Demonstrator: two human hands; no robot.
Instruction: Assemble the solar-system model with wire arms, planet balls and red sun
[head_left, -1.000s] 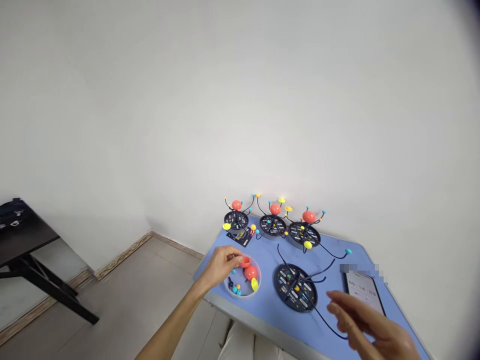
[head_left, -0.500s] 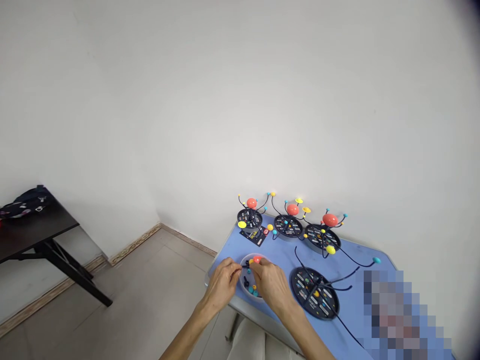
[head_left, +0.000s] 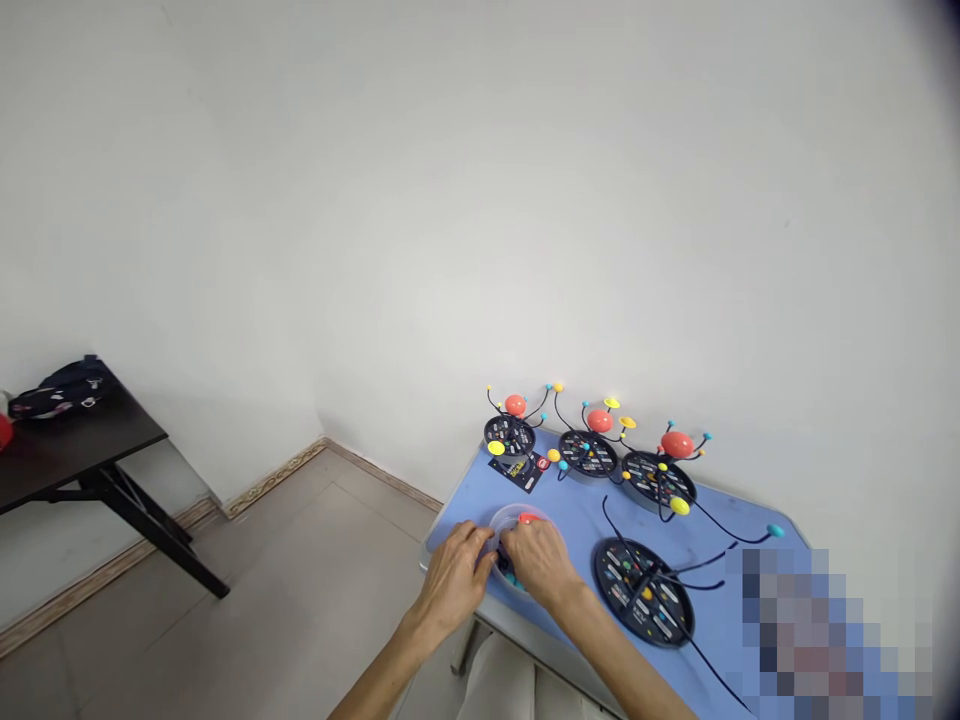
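- Two bare hands meet over a clear plastic bowl (head_left: 507, 513) at the near edge of a blue tabletop (head_left: 471, 505), seen in the head view.
- The left hand (head_left: 450, 585) lies against the bowl's left side, fingers curled inward in a narrow grip; whatever they may hold is hidden.
- The right hand (head_left: 540, 560) cups over the bowl, close to the left, with a red ball (head_left: 529, 518) showing just past its fingertips. I cannot tell whether it holds the ball.
- Teal beads (head_left: 510, 580) show inside the bowl, just under the hands.
- Nearest on the right lies a black disc base (head_left: 643, 592) with black wires rising from it and no red ball.
- Beyond the bowl stand three wire-armed planet models (head_left: 589, 440) on black bases, with a small printed card (head_left: 517, 472) beside the leftmost.
- Off to the far left, a bag (head_left: 56, 390) lies on a black side table (head_left: 75, 435).
- The step in hand looks like picking among the bowl's small parts; any part taken would first need lifting clear of the rim.
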